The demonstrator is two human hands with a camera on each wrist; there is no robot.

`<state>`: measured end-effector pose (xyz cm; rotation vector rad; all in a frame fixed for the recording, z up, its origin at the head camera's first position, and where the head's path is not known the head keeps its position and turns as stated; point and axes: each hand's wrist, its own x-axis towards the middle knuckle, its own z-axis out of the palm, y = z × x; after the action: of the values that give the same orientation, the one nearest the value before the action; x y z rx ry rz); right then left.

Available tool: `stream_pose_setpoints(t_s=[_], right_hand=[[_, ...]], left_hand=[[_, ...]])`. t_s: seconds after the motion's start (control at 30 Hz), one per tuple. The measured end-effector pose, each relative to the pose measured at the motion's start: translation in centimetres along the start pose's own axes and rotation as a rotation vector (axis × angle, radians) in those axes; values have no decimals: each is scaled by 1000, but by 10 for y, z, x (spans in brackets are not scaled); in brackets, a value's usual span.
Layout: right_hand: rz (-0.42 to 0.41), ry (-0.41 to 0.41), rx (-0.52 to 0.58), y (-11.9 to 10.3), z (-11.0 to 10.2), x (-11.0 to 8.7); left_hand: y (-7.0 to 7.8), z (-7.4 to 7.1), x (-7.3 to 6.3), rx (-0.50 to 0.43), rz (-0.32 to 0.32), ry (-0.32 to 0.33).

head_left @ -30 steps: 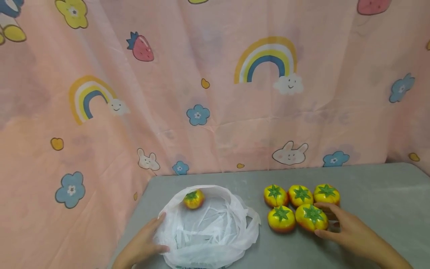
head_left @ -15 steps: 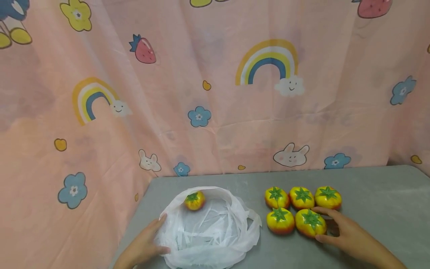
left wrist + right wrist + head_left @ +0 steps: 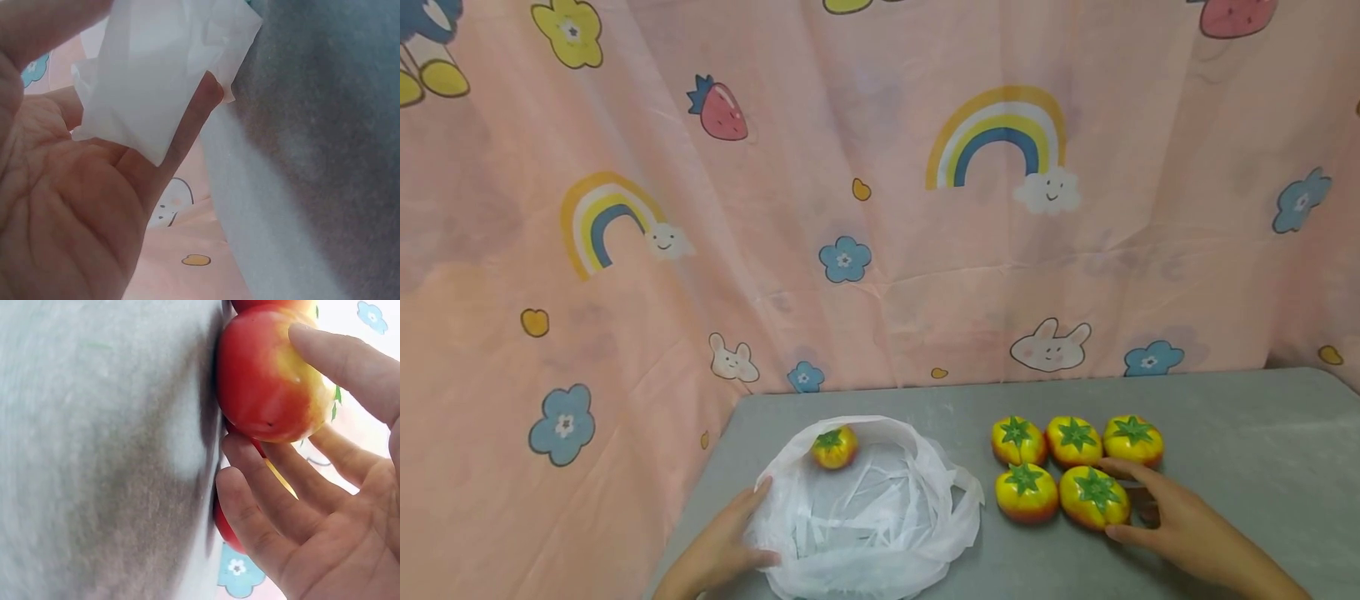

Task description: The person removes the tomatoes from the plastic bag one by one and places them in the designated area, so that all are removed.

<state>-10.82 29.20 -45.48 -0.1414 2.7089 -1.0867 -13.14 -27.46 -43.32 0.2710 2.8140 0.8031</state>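
Observation:
On the left of the table stands a white plastic bag [image 3: 857,575] with its mouth spread wide, and one yellow-red tomato-like fruit [image 3: 835,448] shows inside. My left hand [image 3: 722,542] rests against the bag's left side, thumb and fingers apart; the left wrist view has the bag's film [image 3: 140,75] lying across extended fingers. At the right, my right hand [image 3: 1180,517] is beside the nearest right fruit [image 3: 1093,500], which sits on the table. In the right wrist view the thumb lies over this fruit [image 3: 269,375], with the other fingers loosely spread beside it.
Several more green-topped fruits sit close together: one [image 3: 1027,493] to the left of the right hand's fruit, and a back row with a middle one [image 3: 1073,442]. Behind the grey table [image 3: 1247,433] hangs a pink printed curtain [image 3: 910,317].
The fruit by my right hand has come slightly nearer and lower, and the right fingers have loosened a little around it. My left hand stays at the bag; the head view shifted slightly.

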Motion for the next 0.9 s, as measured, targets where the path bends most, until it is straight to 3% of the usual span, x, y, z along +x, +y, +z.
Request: stream_pose_setpoints(t_s=[0.2, 0.4, 0.53, 0.63, 0.73, 0.9], right_hand=[[12, -12, -18, 0, 0, 0], [-29, 37, -169, -19, -9, -10], [-86, 59, -224, -53, -12, -15], [-162, 36, -159, -91, -8, -12], [-284, -10, -64, -129, 4, 3], [-370, -156, 40, -175, 35, 46]], left_hand=[[-1, 0, 1, -1, -2, -8], [-2, -1, 0, -3, 6, -15], [-3, 1, -1, 5, 12, -23], [-3, 1, -2, 25, 48, -25], [-3, 0, -2, 40, 92, -6], [-2, 0, -1, 33, 101, 14]])
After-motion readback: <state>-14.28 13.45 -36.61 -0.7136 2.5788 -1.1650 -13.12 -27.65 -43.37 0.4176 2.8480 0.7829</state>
